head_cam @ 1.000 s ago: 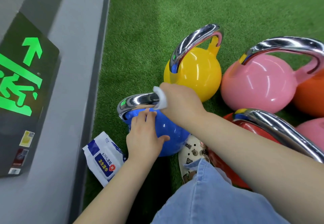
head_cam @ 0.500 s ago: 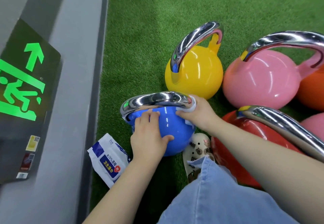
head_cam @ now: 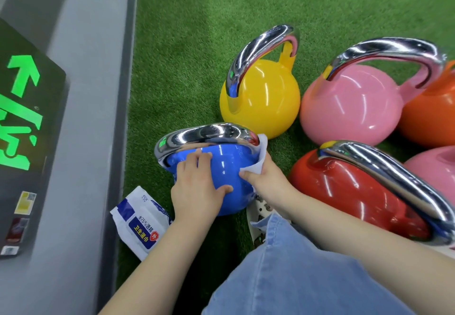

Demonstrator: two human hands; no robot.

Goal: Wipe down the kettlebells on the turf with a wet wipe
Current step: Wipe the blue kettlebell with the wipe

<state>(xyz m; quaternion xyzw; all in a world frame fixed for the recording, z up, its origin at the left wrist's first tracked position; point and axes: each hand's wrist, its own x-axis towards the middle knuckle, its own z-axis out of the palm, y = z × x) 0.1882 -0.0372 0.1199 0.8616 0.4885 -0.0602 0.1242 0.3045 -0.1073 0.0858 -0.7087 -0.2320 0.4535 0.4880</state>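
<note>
Nearest the camera, a denim-clad knee (head_cam: 295,277) and a pale shoe (head_cam: 258,218) sit at 6 o'clock. A packet of wipes (head_cam: 141,221) lies on the turf (head_cam: 184,43) at 7 o'clock, just beside the grey wall base (head_cam: 81,142).

The blue kettlebell (head_cam: 229,164) stands directly ahead of both hands, its chrome handle (head_cam: 204,136) running across the view from 9 to 3 o'clock. Both hands are on it; neither has an advantage of reach.

Left hand (head_cam: 197,186): fingers straight and spread, palm flat against the near face of the ball, thumb pointing toward 3 o'clock. It holds nothing; judged to be steadying the ball.

Right hand (head_cam: 266,179): fingers curled round the wet wipe (head_cam: 258,157), pressing it to the ball's 3 o'clock flank. The wipe reaches up to the right end of the handle, where handle meets ball.

Judgement: the blue kettlebell is the one in work. The wipe's next travel would run along the ball's curve or along the handle's crosswise line, with the left hand bracing against roll.

Further out: a red kettlebell (head_cam: 344,191) at 3 o'clock, near the right forearm; a yellow kettlebell (head_cam: 261,97) at 1 o'clock, close behind the blue one; a pink kettlebell (head_cam: 352,107) at 2 o'clock; an orange one (head_cam: 433,117) and a second pink one (head_cam: 433,164) at the right edge. Whether these are already wiped cannot be told.
</note>
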